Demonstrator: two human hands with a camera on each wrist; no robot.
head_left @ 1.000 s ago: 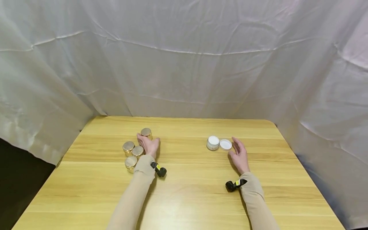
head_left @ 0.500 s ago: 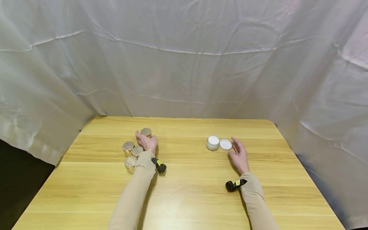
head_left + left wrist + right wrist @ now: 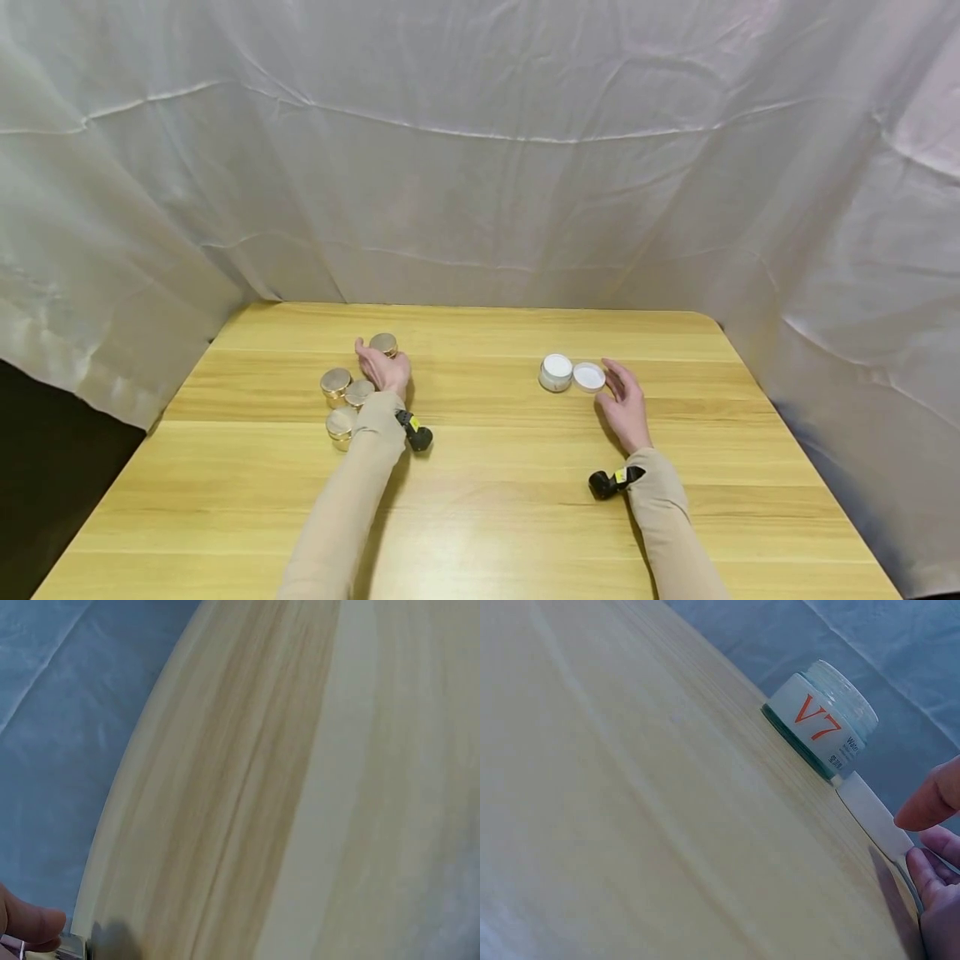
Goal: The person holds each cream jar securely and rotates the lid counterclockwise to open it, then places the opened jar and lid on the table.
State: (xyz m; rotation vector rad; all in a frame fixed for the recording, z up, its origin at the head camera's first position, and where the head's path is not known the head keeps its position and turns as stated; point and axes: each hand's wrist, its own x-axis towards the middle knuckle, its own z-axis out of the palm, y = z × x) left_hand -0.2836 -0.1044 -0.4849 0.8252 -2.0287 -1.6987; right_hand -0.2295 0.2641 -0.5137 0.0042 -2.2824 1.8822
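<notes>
At the table's back left, the left hand (image 3: 386,372) curls its fingers and thumb around the near side of a gold-lidded jar (image 3: 383,343). In the left wrist view a digit of the left hand (image 3: 30,922) lies against the jar's metallic edge (image 3: 71,946); the rest is cut off. An uncapped white jar (image 3: 556,372) marked V7 stands upright beside a white lid (image 3: 588,377), inner side up. The right hand (image 3: 626,410) rests just right of that lid, fingers loosely curved. In the right wrist view, the right hand (image 3: 939,870) is beside the lid (image 3: 874,814).
Three more gold-lidded jars stand left of the left forearm: one at the back (image 3: 335,384), one in the middle (image 3: 359,393), one nearer (image 3: 342,427). Light curtains (image 3: 480,200) hang behind and beside the wooden table (image 3: 487,500).
The left hand has shifted slightly left and away from the person, its thumb drawing closer to the back jar. The right hand, the uncapped jar and the lid have stayed put.
</notes>
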